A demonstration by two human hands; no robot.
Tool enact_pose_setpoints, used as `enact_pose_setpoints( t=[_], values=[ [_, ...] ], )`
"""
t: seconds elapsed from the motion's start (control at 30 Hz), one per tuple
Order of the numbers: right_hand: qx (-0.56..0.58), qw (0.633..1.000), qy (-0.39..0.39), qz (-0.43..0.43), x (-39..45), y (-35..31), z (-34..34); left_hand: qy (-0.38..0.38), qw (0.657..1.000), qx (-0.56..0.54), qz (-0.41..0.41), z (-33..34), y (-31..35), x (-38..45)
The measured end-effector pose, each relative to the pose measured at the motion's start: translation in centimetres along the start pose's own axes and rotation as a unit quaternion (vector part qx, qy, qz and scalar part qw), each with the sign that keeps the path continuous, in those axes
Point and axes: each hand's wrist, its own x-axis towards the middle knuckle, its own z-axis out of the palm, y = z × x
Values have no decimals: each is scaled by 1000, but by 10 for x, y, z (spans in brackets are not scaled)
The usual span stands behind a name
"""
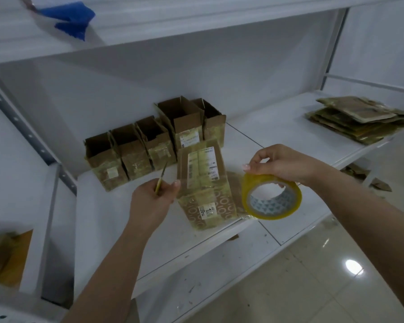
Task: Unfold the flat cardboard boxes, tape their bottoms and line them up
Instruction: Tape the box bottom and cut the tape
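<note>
Head view.

Shelf (219, 248): white, its front edge running toward the lower left.

Box in hand (202, 183): brown cardboard, assembled, standing near the front edge of the shelf with its closed end up. Yellowish clear tape runs along that top face and down the near side. Printed labels on the top and on the near face.

Left hand (152, 201): just left of that box, fingers curled round a thin yellow-handled tool (161, 180), probably a small cutter or a pair of scissors; the blur hides which. The thumb tip is touching the box's upper left edge.

Right hand (280, 166): raised to the right of the box, fingers curled over and gripping the tape roll (272, 198) from above. The roll is yellowish clear tape on a white printed core, its hole facing the camera.

Row of boxes (154, 145): about five open-topped boxes standing side by side at the back of the shelf, touching one another; the two at the right end stand taller.

Flat boxes (359, 120): a loose stack lying far right on the shelf, well apart from the row.

Blue cloth (72, 19): on the upper shelf, top left.
</note>
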Motion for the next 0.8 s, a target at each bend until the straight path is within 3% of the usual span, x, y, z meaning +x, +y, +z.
enact_pose_setpoints(
  t=[0.13, 0.53, 0.8],
  values=[
    [-176, 983, 45, 1, 9, 0, 3, 43, 999, 5, 1, -4, -19, -8],
    [-190, 981, 43, -9, 43, 11, 16, 54, 998, -36, -19, 3, -45, 6],
    [-143, 989, 18, 38, 48, 55, 29, -23, 987, -120, -102, 43, -57, -3]
  ],
)
